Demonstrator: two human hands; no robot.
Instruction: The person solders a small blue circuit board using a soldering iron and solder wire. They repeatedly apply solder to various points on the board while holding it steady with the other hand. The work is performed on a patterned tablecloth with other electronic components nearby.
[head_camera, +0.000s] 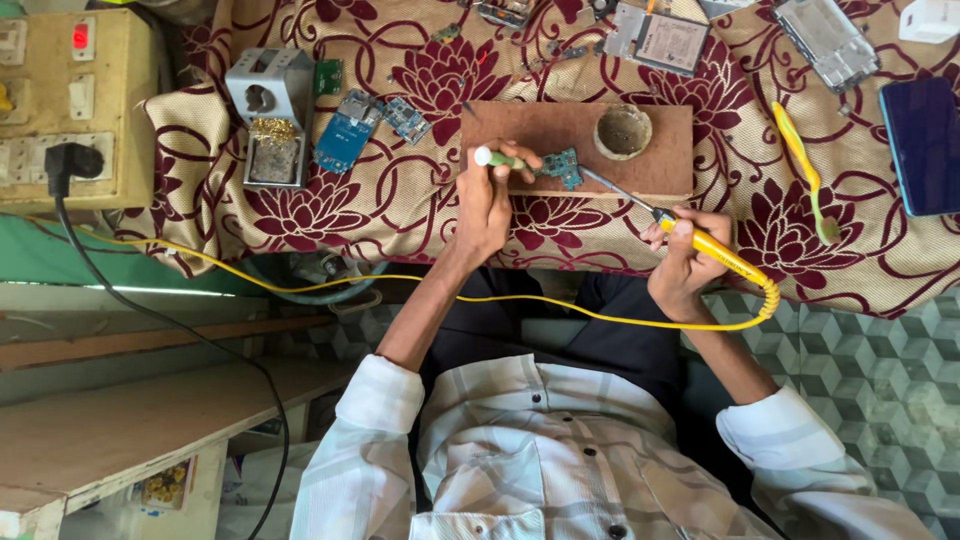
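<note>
Soldering under way, seen from the head camera: left hand (487, 205) pins a small teal circuit board (562, 167) to the wooden block (560, 125) with a green-handled tool (497, 158), right hand (686, 262) clamped on the yellow soldering iron (712, 252), whose tip should touch only the joint, briefly.

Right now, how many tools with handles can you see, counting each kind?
Yellow soldering iron, in the right hand: 1
Green-and-white pen-shaped tool, in the left hand: 1
Yellow toothbrush, lying on the flowered cloth: 1
Total: 3
</note>
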